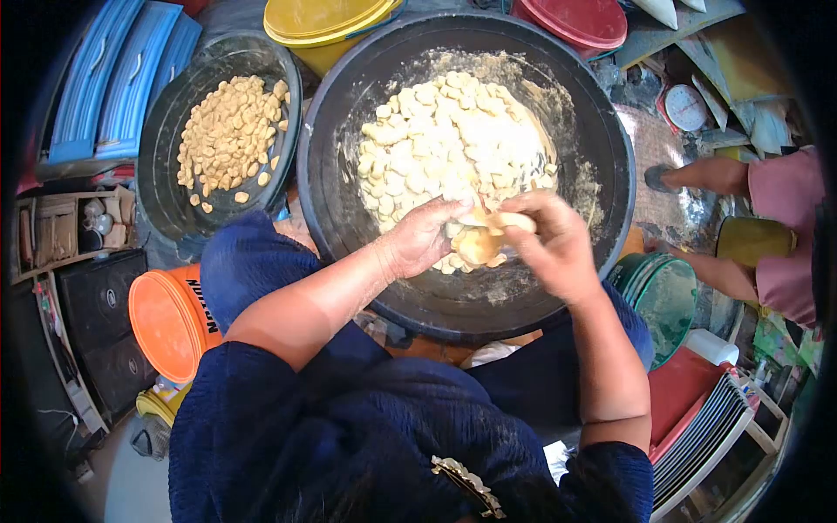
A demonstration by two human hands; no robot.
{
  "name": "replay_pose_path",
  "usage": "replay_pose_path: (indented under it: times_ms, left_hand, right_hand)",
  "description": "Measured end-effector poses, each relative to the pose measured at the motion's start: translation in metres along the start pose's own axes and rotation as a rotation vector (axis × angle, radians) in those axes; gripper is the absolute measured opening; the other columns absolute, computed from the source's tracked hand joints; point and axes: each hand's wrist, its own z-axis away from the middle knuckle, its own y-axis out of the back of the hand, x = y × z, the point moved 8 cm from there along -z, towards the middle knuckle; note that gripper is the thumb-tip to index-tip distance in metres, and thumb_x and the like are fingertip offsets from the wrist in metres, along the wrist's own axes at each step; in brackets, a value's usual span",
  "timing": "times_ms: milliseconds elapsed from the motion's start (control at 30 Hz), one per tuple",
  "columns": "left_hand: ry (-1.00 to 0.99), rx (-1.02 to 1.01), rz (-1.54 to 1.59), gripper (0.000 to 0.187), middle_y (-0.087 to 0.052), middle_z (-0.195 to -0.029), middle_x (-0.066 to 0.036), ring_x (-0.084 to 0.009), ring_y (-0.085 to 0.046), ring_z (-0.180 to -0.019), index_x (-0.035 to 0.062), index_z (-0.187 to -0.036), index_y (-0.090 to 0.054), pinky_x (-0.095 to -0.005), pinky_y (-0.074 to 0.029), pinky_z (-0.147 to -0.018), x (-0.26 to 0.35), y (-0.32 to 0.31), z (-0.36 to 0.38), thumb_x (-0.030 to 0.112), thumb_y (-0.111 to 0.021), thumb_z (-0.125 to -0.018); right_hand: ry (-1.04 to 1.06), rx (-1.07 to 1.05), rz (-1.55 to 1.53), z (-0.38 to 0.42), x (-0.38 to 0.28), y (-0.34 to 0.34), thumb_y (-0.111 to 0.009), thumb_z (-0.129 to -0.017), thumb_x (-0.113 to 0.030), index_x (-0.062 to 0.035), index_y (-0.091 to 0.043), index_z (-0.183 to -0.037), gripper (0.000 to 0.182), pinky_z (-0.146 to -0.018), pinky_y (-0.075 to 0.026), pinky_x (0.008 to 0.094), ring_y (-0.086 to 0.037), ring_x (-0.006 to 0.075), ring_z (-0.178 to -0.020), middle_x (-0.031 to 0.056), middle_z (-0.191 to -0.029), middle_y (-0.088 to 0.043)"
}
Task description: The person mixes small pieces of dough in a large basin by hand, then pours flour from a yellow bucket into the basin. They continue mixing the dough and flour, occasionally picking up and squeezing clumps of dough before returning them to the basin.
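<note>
Informal food-prep yard/home workshop: big black basins w/ peeled beans, lidded buckets, weighing scale, stacked plastic chairs.

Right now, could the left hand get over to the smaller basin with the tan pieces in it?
Probably yes. The left hand is at the big basin, the smaller basin lies just beside it on that side, and nothing stands between them.

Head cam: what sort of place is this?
Probably an informal home or small-shop food-prep area on the floor. Both hands, left hand and right hand, work a dough piece over a big black basin; a kitchen scale and orange bucket crowd around.
</note>
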Motion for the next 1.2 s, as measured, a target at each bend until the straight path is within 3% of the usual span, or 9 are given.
replay_pose_path:
  times_ms: [67, 167, 367, 500, 833, 900, 967, 1100, 1200]
  left_hand:
    - [-0.032, 0.062, 0.019, 0.043, -0.051, -0.124, -0.013, -0.0222, -0.052, -0.111, -0.0015, -0.126, -0.042, -0.0360, -0.042, -0.096, 0.008, -0.006, 0.002, 0.024, -0.046, -0.092]
    - [-0.002, 0.083, -0.039, 0.044, -0.052, -0.124, -0.013, -0.0223, -0.051, -0.113, -0.0023, -0.127, -0.041, -0.0357, -0.041, -0.097, 0.005, -0.009, 0.006, 0.021, -0.047, -0.091]
    - [-0.006, 0.118, -0.082, 0.047, -0.049, -0.126, -0.013, -0.0233, -0.048, -0.116, -0.0006, -0.130, -0.038, -0.0377, -0.038, -0.100, 0.001, 0.009, 0.003, 0.021, -0.050, -0.089]
    - [-0.033, 0.110, -0.257, 0.043, -0.053, -0.122, -0.013, -0.0195, -0.051, -0.112, -0.0002, -0.127, -0.043, -0.0333, -0.041, -0.096, -0.001, 0.000, 0.002, 0.022, -0.048, -0.091]
    - [-0.042, 0.219, -0.193, 0.042, -0.058, -0.108, -0.013, -0.0217, -0.056, -0.100, -0.0005, -0.113, -0.052, -0.0338, -0.044, -0.090, 0.000, 0.018, 0.003, 0.034, -0.039, -0.093]
    - [-0.010, -0.015, -0.168, 0.037, -0.061, -0.093, -0.013, -0.0219, -0.059, -0.089, -0.0010, -0.098, -0.058, -0.0323, -0.046, -0.082, 0.000, 0.010, 0.002, 0.030, -0.043, -0.086]
    - [-0.030, -0.134, -0.257, 0.038, -0.061, -0.088, -0.014, -0.0217, -0.058, -0.086, -0.0016, -0.091, -0.059, -0.0320, -0.046, -0.077, 0.003, -0.002, 0.004, 0.032, -0.045, -0.081]
    - [0.004, -0.233, -0.370, 0.040, -0.061, -0.087, -0.015, -0.0215, -0.059, -0.085, -0.0015, -0.086, -0.059, -0.0323, -0.046, -0.078, -0.003, -0.018, 0.015, 0.035, -0.044, -0.081]
    - [0.151, -0.117, -0.357, 0.042, -0.062, -0.080, -0.013, -0.0201, -0.061, -0.076, -0.0007, -0.085, -0.059, -0.0287, -0.048, -0.071, -0.009, -0.008, 0.015, 0.038, -0.042, -0.084]
  right_hand:
    - [-0.262, 0.045, -0.366, 0.005, 0.006, 0.010, -0.059, -0.085, -0.007, -0.0001, -0.059, -0.090, 0.008, -0.066, -0.046, 0.0237, -0.055, 0.0071, -0.077, 0.0060, -0.089, -0.061]
    - [-0.121, -0.041, 0.042, 0.004, 0.012, 0.018, -0.059, -0.084, -0.006, -0.0006, -0.059, -0.091, 0.009, -0.063, -0.046, 0.0233, -0.055, 0.0088, -0.073, 0.0044, -0.088, -0.060]
    - [0.031, 0.329, -0.436, 0.009, -0.006, 0.054, -0.063, -0.076, -0.005, -0.0032, -0.059, -0.088, 0.013, -0.066, -0.047, 0.0244, -0.056, 0.0133, -0.078, 0.0060, -0.086, -0.053]
    - [0.311, -0.057, 0.524, 0.001, -0.039, 0.016, -0.067, -0.069, -0.007, -0.0080, -0.059, -0.110, 0.042, -0.087, -0.043, 0.0361, -0.050, 0.0295, -0.104, 0.0159, -0.113, -0.047]
    - [0.121, -0.002, 0.287, 0.004, -0.025, 0.010, -0.068, -0.073, -0.010, -0.0035, -0.063, -0.083, 0.013, -0.065, -0.047, 0.0336, -0.059, 0.0243, -0.073, 0.0090, -0.073, -0.057]
    - [-0.138, -0.093, 0.288, 0.003, -0.006, 0.015, -0.069, -0.074, -0.012, -0.0025, -0.062, -0.085, 0.016, -0.069, -0.047, 0.0316, -0.059, 0.0223, -0.077, 0.0121, -0.087, -0.057]
    - [0.216, -0.021, 0.494, -0.002, -0.017, 0.013, -0.070, -0.075, -0.014, -0.0012, -0.060, -0.098, 0.028, -0.077, -0.046, 0.0298, -0.058, 0.0214, -0.084, 0.0148, -0.104, -0.052]
    - [-0.407, -0.255, -0.520, 0.010, 0.031, -0.035, -0.065, -0.082, -0.016, -0.0020, -0.050, -0.121, 0.044, -0.084, -0.044, 0.0278, -0.055, 0.0165, -0.092, 0.0100, -0.116, -0.050]
    - [-0.454, -0.172, -0.287, 0.004, 0.048, -0.017, -0.060, -0.087, -0.018, -0.0026, -0.058, -0.110, 0.028, -0.080, -0.044, 0.0255, -0.054, 0.0105, -0.087, 0.0068, -0.108, -0.056]
